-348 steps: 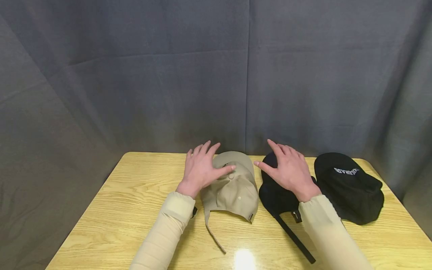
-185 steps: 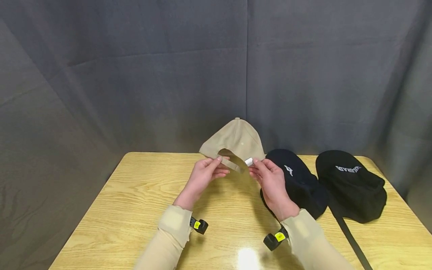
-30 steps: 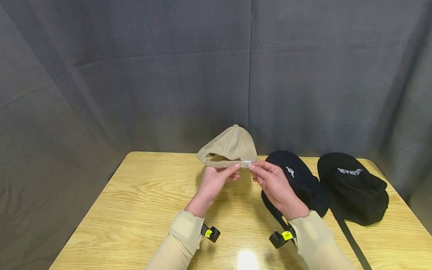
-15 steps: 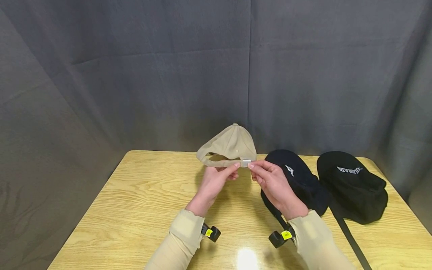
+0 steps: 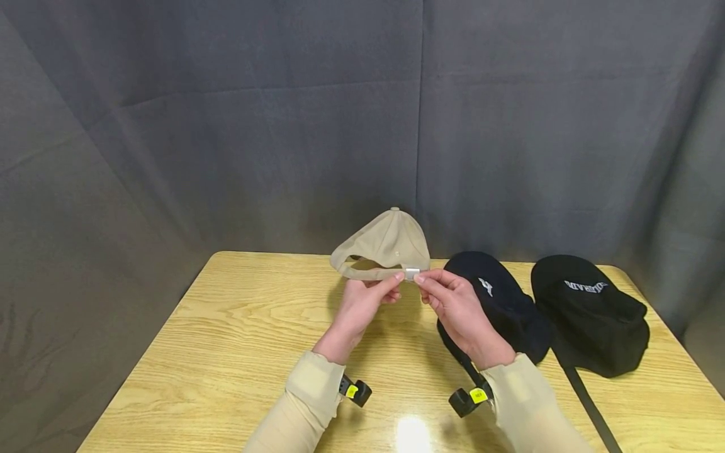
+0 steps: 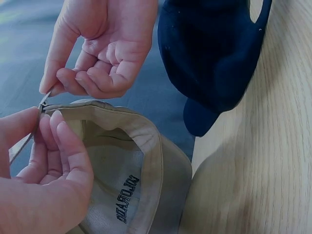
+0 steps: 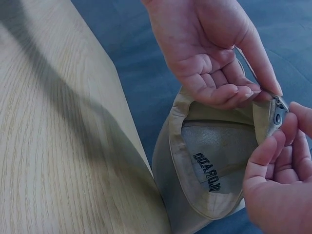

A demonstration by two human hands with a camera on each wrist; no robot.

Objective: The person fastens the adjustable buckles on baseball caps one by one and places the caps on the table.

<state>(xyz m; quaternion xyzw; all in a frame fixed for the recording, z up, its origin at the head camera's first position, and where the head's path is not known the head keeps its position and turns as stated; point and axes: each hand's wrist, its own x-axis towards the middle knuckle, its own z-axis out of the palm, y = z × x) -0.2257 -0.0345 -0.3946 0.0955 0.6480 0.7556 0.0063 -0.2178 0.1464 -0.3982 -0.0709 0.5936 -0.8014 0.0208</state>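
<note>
A beige baseball cap [image 5: 391, 239] is held up above the table, its back turned to me and its crown upward. My left hand [image 5: 359, 308] pinches the back strap [image 5: 368, 274] just left of the silver metal buckle [image 5: 413, 274]. At the buckle's right side, my right hand [image 5: 459, 308] pinches with thumb and fingers. The strap meets the buckle; how far it runs through cannot be made out. From below, the right wrist view shows the buckle [image 7: 279, 117] between both hands' fingertips. Dark lettering [image 6: 127, 197] shows inside the cap.
A navy cap [image 5: 504, 308] with a white emblem lies beside my right hand, partly behind it. Farther right is a black cap [image 5: 589, 314] with white lettering. One dark strap [image 5: 591, 409] trails toward the table's front. A grey curtain [image 5: 317, 126] hangs behind the wooden table [image 5: 226, 340].
First the beige cap lay on the table under both hands. Later it was lifted, its strap end apart from the buckle. Strap and buckle have since come together; the last second shows almost no movement.
</note>
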